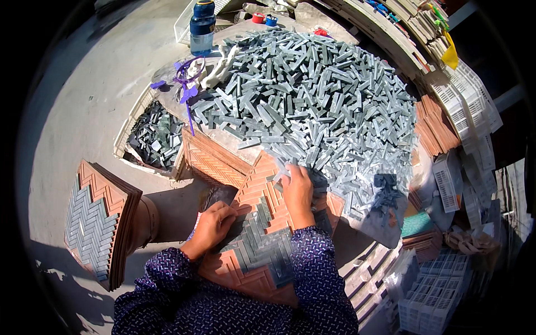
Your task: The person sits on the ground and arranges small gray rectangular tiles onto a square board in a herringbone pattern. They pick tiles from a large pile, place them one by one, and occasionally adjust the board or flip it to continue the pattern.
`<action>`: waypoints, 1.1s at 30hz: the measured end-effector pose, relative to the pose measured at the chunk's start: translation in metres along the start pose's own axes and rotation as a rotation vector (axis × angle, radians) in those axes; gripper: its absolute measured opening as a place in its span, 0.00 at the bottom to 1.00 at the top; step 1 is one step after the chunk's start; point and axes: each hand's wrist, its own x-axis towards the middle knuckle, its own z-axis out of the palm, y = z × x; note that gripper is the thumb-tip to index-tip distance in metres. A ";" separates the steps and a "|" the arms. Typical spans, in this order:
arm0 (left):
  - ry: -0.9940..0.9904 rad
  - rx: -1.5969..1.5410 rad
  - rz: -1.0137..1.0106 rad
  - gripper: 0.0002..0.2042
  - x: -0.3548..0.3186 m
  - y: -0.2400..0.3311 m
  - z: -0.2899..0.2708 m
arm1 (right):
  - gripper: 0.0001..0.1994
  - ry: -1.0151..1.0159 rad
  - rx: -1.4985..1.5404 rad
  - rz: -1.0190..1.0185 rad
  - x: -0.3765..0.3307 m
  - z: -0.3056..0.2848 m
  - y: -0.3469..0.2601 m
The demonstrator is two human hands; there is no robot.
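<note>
Blue bottle [202, 25] at table's far edge; white crates [466, 106] stacked right.

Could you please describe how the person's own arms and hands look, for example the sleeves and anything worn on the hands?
Both arms are covered by long sleeves of dark navy-purple fabric with a small, light dotted pattern. The sleeves end at the wrists with gathered cuffs. The left hand and the right hand are bare: no gloves are worn, and no ring, watch or bracelet can be seen.
</note>
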 end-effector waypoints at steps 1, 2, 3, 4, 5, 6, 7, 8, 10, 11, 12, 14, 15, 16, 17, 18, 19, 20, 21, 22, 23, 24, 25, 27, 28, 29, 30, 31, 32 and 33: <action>0.004 -0.002 0.014 0.06 -0.001 -0.002 0.000 | 0.10 0.006 0.004 -0.030 0.000 0.001 0.003; 0.007 -0.004 0.030 0.06 -0.001 -0.003 0.000 | 0.09 -0.029 0.112 0.041 -0.004 0.000 0.005; 0.012 -0.022 0.009 0.06 -0.003 -0.006 -0.001 | 0.08 -0.077 0.226 0.114 -0.011 -0.001 0.002; 0.017 -0.041 -0.010 0.06 -0.004 -0.007 -0.001 | 0.07 -0.126 0.338 0.189 -0.017 -0.002 0.000; 0.021 -0.061 -0.028 0.07 -0.004 -0.009 -0.001 | 0.07 -0.209 0.453 0.259 -0.021 -0.004 -0.003; 0.030 -0.063 -0.029 0.06 -0.005 -0.010 -0.002 | 0.08 -0.289 0.567 0.332 -0.026 -0.007 -0.006; 0.038 -0.064 -0.030 0.06 -0.005 -0.012 -0.004 | 0.08 -0.368 0.681 0.407 -0.030 -0.010 -0.009; 0.045 -0.066 -0.030 0.06 -0.007 -0.013 -0.005 | 0.09 -0.429 0.768 0.432 -0.034 -0.013 -0.014; 0.056 -0.110 -0.064 0.07 -0.004 -0.007 -0.007 | 0.09 -0.482 0.813 0.409 -0.038 -0.014 -0.016; 0.062 -0.131 -0.081 0.08 -0.003 -0.003 -0.009 | 0.08 -0.510 0.836 0.398 -0.039 -0.015 -0.017; 0.079 -0.102 -0.065 0.08 -0.003 0.000 -0.011 | 0.07 -0.524 0.679 0.256 -0.039 -0.015 -0.018; 0.113 -0.045 -0.035 0.10 -0.001 0.009 -0.013 | 0.06 -0.526 0.617 0.053 -0.038 -0.012 -0.025; 0.097 -0.018 0.001 0.10 0.000 0.010 -0.011 | 0.06 -0.524 0.586 -0.048 -0.037 -0.012 -0.031; 0.080 0.009 0.037 0.11 0.001 0.012 -0.009 | 0.05 -0.612 0.580 0.028 -0.037 -0.013 -0.038; 0.063 0.035 0.073 0.12 0.002 0.013 -0.008 | 0.06 -0.599 0.522 -0.001 -0.038 -0.010 -0.039; 0.048 0.081 0.103 0.11 0.002 0.009 -0.007 | 0.06 -0.584 0.465 -0.034 -0.038 -0.007 -0.042; 0.033 0.127 0.133 0.11 0.000 0.001 -0.005 | 0.06 -0.567 0.408 -0.065 -0.038 -0.005 -0.044; 0.017 0.173 0.164 0.11 0.000 -0.003 -0.005 | 0.05 -0.505 0.467 -0.031 -0.040 -0.007 -0.047; 0.014 0.178 0.155 0.10 0.000 -0.003 -0.004 | 0.06 -0.440 0.473 -0.036 -0.042 -0.009 -0.046; 0.010 0.183 0.148 0.09 0.001 -0.002 -0.004 | 0.07 -0.374 0.478 -0.041 -0.042 -0.015 -0.044; 0.005 0.187 0.141 0.09 0.002 -0.001 -0.003 | 0.08 -0.307 0.482 -0.045 -0.043 -0.022 -0.042; 0.006 0.176 0.119 0.08 0.001 -0.001 -0.003 | 0.10 -0.352 0.467 0.049 -0.046 -0.036 -0.044; 0.011 0.166 0.103 0.08 0.002 0.001 -0.003 | 0.10 -0.355 0.499 0.092 -0.051 -0.044 -0.040; -0.001 0.156 0.047 0.07 0.004 0.004 -0.002 | 0.10 -0.361 0.560 0.184 -0.069 -0.060 -0.032; -0.015 0.162 0.002 0.07 0.005 0.008 -0.003 | 0.10 -0.342 0.600 0.252 -0.076 -0.070 -0.034; -0.030 0.169 -0.043 0.07 0.006 0.011 -0.004 | 0.09 -0.330 0.639 0.313 -0.087 -0.075 -0.029; -0.033 0.172 -0.030 0.07 0.007 0.010 -0.001 | 0.09 -0.315 0.675 0.374 -0.101 -0.078 -0.022; -0.033 0.181 -0.018 0.06 0.010 0.009 0.000 | 0.09 -0.300 0.715 0.432 -0.112 -0.082 -0.018; -0.033 0.190 -0.006 0.06 0.011 0.009 0.001 | 0.08 -0.301 0.704 0.476 -0.121 -0.087 -0.016; -0.043 0.197 -0.002 0.06 0.014 0.009 0.001 | 0.08 -0.292 0.691 0.520 -0.129 -0.093 -0.013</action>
